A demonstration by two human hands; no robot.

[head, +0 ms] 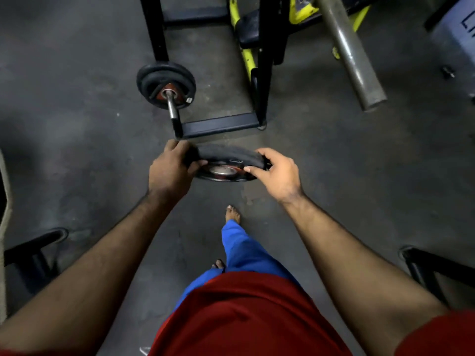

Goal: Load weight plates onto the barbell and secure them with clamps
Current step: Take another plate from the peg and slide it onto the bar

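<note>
I hold a black weight plate [226, 160] with a red-ringed metal centre hole, tilted nearly flat, above the floor. My left hand [171, 168] grips its left rim and my right hand [276, 170] grips its right rim. Beyond it a barbell [172, 109] lies on the floor, its bare sleeve end pointing toward me. Black plates [165, 84] with a red hub sit on that bar at its far part. The held plate is just in front of the sleeve's tip, apart from it. No clamp is visible.
A black rack frame [221, 124] with yellow parts stands right behind the barbell. A thick grey bar [352, 52] slants at the upper right. Dark equipment frames sit at the lower left [33, 253] and lower right [434, 268]. My bare feet stand on grey floor.
</note>
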